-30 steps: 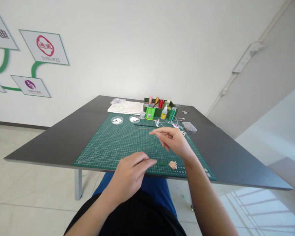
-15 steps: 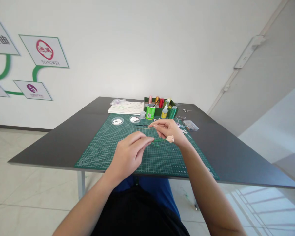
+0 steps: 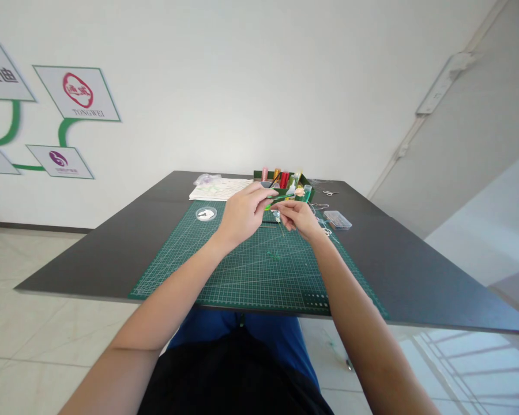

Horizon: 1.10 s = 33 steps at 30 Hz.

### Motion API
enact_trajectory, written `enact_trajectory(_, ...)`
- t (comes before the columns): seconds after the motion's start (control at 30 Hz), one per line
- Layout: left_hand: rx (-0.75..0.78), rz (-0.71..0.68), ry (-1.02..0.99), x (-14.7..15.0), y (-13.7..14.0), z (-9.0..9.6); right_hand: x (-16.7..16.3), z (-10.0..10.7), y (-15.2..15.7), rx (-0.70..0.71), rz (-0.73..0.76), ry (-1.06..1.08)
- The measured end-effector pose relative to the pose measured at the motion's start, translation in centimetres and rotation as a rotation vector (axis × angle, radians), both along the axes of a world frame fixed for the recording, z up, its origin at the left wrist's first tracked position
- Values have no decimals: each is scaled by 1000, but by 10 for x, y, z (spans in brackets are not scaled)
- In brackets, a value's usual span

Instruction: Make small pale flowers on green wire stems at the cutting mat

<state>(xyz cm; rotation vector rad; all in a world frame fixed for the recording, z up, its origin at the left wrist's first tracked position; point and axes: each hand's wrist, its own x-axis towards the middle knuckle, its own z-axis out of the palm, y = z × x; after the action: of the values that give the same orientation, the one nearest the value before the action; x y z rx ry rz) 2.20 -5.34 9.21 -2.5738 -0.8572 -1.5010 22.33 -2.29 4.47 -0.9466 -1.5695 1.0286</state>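
My left hand [image 3: 243,214] is closed in a pinch on the green stem of a pale pink artificial flower [image 3: 300,192], which points right above the other hand. My right hand [image 3: 301,219] pinches a small bluish-white piece with thin wires [image 3: 277,215]; its exact kind is too small to make out. Both hands are held over the far part of a green cutting mat [image 3: 242,271]. Green scraps [image 3: 273,256] lie on the mat below them.
A clear dish with white pieces [image 3: 206,214] lies left of my hands. Behind stand a green box of colourful thread spools [image 3: 284,180] and white sheets [image 3: 220,188]. Rightward are a clear plastic case [image 3: 338,219], white cord [image 3: 326,231] and small scissors [image 3: 330,193].
Both hands have moved forward, away from me. The left has raised the flower over the right hand. A small bluish-white piece with wires now shows at my right fingertips.
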Motion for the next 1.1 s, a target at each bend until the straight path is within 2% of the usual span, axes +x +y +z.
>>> enact_trajectory(0.13, -68, 1, -43, 9, 23, -21, 12, -18, 5, -48, -7, -15)
enact_trajectory(0.33, -234, -107, -153, 12, 46, -63, 17, -38, 16, -66, -33, -240)
enact_trajectory(0.47, -291, -123, -141, 7, 53, -81, 21, -46, 21, -53, -91, -338)
enact_trajectory(0.6, -338, -122, -203, 4, 56, -90, 25, -51, 24, -99, -93, -267)
enact_trajectory(0.73, -457, -161, -362, 3, 62, -94, 26, -52, 23, -198, -32, -68)
enact_trajectory(0.9, -621, -241, -594, -2, 70, -95, 22, -52, 19, -256, 66, 105)
enact_trajectory(1.0, -719, -286, -703, -4, 70, -94, 21, -52, 18, -257, 111, 163)
enact_trajectory(1.1, -776, -307, -771, -5, 69, -93, 23, -52, 18, -203, 67, 250)
